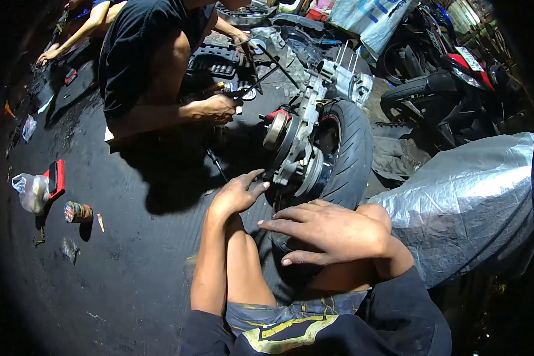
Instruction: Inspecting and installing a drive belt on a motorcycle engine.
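My left hand (238, 193) extends past my left knee with fingers apart and nothing in it. Its fingertips are near the lower end of a scooter engine's metal casing (305, 127); whether they touch it I cannot tell. Over my right knee lies my right hand (332, 230), palm down, fingers stretched and empty. Beyond it stands a black-tyred wheel (356, 148), joined to the engine casing. A round clutch drum (276, 130) shows on the casing's left side. Across from me, a co-worker's hand (216, 108) grips a dark-handled tool beside the engine.
A dark tool case (216, 61) lies behind the co-worker's hand. On the left floor are a red box (58, 178), a plastic bag (32, 193) and a striped can (78, 212). A silver cover (463, 202) stands at my right, below a red-and-black motorcycle (469, 71). Another person crouches far left.
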`<action>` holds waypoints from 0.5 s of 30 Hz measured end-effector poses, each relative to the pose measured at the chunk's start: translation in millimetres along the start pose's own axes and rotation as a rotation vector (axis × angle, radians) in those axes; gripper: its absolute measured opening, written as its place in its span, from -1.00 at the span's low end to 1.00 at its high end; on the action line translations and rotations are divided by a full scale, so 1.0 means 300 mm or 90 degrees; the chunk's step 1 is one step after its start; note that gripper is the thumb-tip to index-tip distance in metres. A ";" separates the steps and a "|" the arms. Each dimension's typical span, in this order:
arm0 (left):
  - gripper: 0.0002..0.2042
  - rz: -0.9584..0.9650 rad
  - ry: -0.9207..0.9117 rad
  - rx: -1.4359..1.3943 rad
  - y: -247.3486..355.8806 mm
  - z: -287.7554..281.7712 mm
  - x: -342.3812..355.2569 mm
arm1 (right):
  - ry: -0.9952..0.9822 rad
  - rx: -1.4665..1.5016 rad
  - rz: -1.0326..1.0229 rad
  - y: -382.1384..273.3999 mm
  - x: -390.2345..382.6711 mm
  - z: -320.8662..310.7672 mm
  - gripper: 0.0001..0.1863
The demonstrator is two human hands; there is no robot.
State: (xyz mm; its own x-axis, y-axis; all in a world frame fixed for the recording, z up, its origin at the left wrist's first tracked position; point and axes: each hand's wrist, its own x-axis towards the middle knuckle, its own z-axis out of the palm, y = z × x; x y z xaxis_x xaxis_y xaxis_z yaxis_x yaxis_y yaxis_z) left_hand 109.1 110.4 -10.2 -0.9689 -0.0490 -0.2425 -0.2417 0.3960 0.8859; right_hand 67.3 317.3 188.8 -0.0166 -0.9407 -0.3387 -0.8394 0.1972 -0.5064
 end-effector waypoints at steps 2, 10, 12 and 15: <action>-0.40 -0.003 0.001 0.011 0.010 -0.005 -0.004 | 0.004 -0.004 -0.002 0.000 0.000 0.004 -0.25; -0.39 0.018 0.016 0.035 0.036 -0.017 -0.017 | 0.020 -0.023 -0.009 0.000 -0.003 0.007 -0.24; -0.39 0.006 0.005 0.026 0.032 -0.019 -0.017 | 0.007 -0.021 0.004 -0.002 -0.005 0.007 -0.24; -0.39 0.005 0.015 0.051 0.018 -0.015 -0.013 | 0.002 -0.015 0.006 -0.005 -0.005 0.008 -0.24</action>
State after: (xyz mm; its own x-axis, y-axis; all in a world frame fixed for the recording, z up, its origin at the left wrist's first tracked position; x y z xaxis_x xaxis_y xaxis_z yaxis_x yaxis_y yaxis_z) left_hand 111.4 108.4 -2.6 -0.9721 -0.0671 -0.2248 -0.2296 0.4680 0.8534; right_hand 69.9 319.1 188.4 -0.0259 -0.9396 -0.3414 -0.8521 0.1993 -0.4839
